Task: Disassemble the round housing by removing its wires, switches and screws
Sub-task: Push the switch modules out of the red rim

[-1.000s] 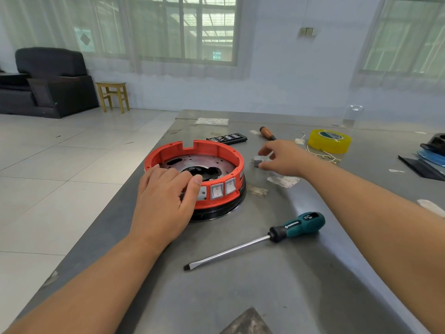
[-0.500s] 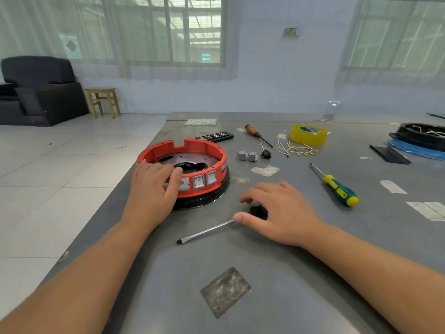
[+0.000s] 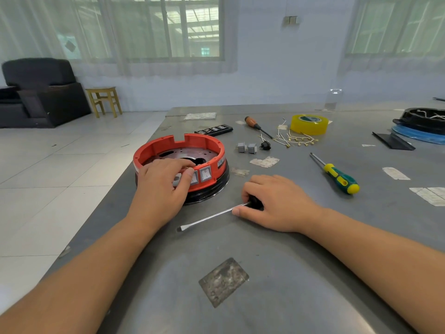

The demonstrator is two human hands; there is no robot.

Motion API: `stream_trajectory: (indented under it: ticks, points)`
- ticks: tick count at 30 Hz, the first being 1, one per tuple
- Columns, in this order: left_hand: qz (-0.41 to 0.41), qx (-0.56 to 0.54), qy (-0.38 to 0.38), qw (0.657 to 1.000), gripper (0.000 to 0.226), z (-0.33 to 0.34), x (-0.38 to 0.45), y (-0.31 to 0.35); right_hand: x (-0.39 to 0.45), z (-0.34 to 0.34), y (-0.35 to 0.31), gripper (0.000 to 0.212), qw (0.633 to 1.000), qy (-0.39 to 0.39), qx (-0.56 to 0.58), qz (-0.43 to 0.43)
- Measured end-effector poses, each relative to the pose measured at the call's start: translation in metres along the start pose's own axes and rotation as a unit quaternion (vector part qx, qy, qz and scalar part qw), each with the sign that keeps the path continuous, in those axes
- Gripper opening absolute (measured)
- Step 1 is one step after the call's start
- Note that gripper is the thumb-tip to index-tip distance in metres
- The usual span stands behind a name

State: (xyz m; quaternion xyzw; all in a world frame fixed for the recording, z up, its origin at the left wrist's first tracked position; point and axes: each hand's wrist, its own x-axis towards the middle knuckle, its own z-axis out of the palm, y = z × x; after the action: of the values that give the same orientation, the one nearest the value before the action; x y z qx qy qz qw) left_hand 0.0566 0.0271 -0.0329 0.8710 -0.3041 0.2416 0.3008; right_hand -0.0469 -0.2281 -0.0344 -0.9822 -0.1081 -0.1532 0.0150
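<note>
Round housing point(image 3: 192, 150) sits open side up on the worktop point(image 3: 277, 273), switches facing the person; left hand point(image 3: 161, 191) grips its rim; right hand point(image 3: 277, 203) curls round a screwdriver point(image 3: 212, 216), tip pointing left.

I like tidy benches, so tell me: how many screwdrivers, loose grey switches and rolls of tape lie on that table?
Screwdrivers: 3, one with a long bare shaft under the right hand, one green and yellow, one orange-handled.
Loose grey switches: 2.
Rolls of tape: 1, yellow.
Total: 6.
</note>
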Motion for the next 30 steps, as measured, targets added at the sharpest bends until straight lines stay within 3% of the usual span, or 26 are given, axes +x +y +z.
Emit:
stream_trajectory:
  ticks: [4,8,17,30]
  points:
    - [-0.003,0.008,-0.007,1.0,0.026,0.001,0.0,-0.002,0.0,-0.001,0.011,0.059,1.0,0.018,0.009,0.017]
    - [0.008,-0.006,-0.015,1.0,0.039,-0.005,-0.004,0.0,-0.004,-0.003,0.022,0.062,0.998,0.048,0.013,0.048]
    - [0.022,-0.018,-0.001,1.0,0.04,-0.01,-0.01,0.0,-0.011,-0.011,0.026,0.054,0.982,0.134,-0.051,0.123]
    - [0.021,-0.047,-0.004,0.999,0.036,-0.014,-0.012,0.004,-0.018,-0.017,0.01,0.057,0.968,0.185,-0.103,0.132]
